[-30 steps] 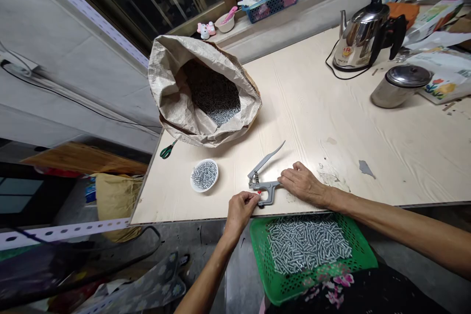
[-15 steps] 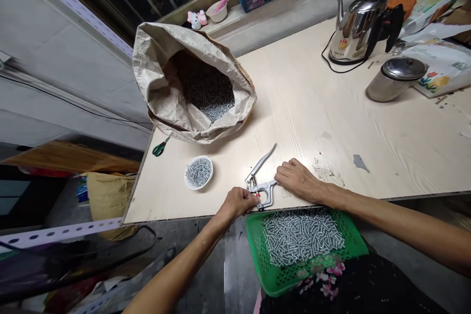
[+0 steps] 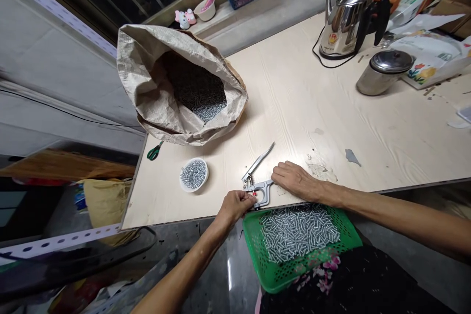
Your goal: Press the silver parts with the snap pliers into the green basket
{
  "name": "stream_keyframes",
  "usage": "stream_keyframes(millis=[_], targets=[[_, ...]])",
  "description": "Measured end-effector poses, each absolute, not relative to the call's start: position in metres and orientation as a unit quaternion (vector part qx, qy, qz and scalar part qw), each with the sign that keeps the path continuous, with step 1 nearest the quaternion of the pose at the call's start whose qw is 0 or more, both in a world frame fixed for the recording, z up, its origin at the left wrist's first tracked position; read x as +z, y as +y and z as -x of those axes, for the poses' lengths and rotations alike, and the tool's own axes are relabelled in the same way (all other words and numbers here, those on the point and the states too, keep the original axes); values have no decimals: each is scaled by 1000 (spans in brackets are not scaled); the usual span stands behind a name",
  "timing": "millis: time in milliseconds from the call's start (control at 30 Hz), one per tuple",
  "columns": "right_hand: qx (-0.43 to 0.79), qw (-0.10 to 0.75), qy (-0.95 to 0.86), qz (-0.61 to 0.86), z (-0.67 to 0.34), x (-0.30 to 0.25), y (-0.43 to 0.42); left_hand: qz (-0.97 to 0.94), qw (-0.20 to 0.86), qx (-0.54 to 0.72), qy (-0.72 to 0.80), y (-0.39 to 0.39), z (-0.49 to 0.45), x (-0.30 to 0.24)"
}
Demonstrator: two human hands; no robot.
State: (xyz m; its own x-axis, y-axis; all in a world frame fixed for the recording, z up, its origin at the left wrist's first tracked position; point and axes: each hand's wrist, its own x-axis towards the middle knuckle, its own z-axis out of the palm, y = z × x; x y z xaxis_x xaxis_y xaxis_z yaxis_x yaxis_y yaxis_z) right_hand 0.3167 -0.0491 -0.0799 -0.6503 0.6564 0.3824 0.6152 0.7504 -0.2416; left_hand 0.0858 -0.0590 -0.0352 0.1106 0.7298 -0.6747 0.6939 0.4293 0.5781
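A grey hand press tool (image 3: 257, 176) lies near the front edge of the pale wooden table (image 3: 331, 108), its long lever raised. My left hand (image 3: 234, 206) is pinched at the tool's jaw, by a small red part; what the fingers hold is too small to name. My right hand (image 3: 296, 181) rests fingers-down on the tool's lower handle, holding it against the table. A green plastic basket (image 3: 265, 265) full of small silvery metal pieces sits on my lap just below the table edge.
A small white dish (image 3: 194, 174) of the same metal pieces stands left of the tool. Behind it is a big open paper sack (image 3: 147, 73) of them, with green scissors (image 3: 155, 151) beside. A steel kettle (image 3: 344, 22) and lidded steel pot (image 3: 384, 72) stand far right.
The view has drifted, so everything sits slightly lower-left in frame. Both hands stay at the tool in the same grip; the lever stays raised.
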Motion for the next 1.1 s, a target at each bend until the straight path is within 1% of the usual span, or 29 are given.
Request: stream_keyframes(millis=[167, 333, 500, 633, 833, 1000, 1067, 1100], targets=[[33, 238, -906, 350, -319, -81, -51, -506, 530, 22, 679, -62, -92, -34], [40, 220, -902, 370, -319, -82, -52, -479, 538, 29, 694, -63, -100, -28], [90, 183, -905, 372, -326, -70, -47, -460, 540, 43, 704, -66, -102, -26], [122, 194, -903, 364, -339, -60, -30, -465, 536, 49, 703, -67, -101, -26], [131, 125, -919, 350, -340, -59, 0, -462, 534, 49, 707, -67, -102, -27], [127, 115, -916, 363, -334, -50, -2, -462, 533, 49, 707, -67, -100, -27], [126, 110, -912, 375, -332, -48, -6, -494, 511, 31, 703, -70, -98, -26], [124, 109, -911, 379, -332, -48, -9, -532, 477, 31, 699, -72, -98, -25]])
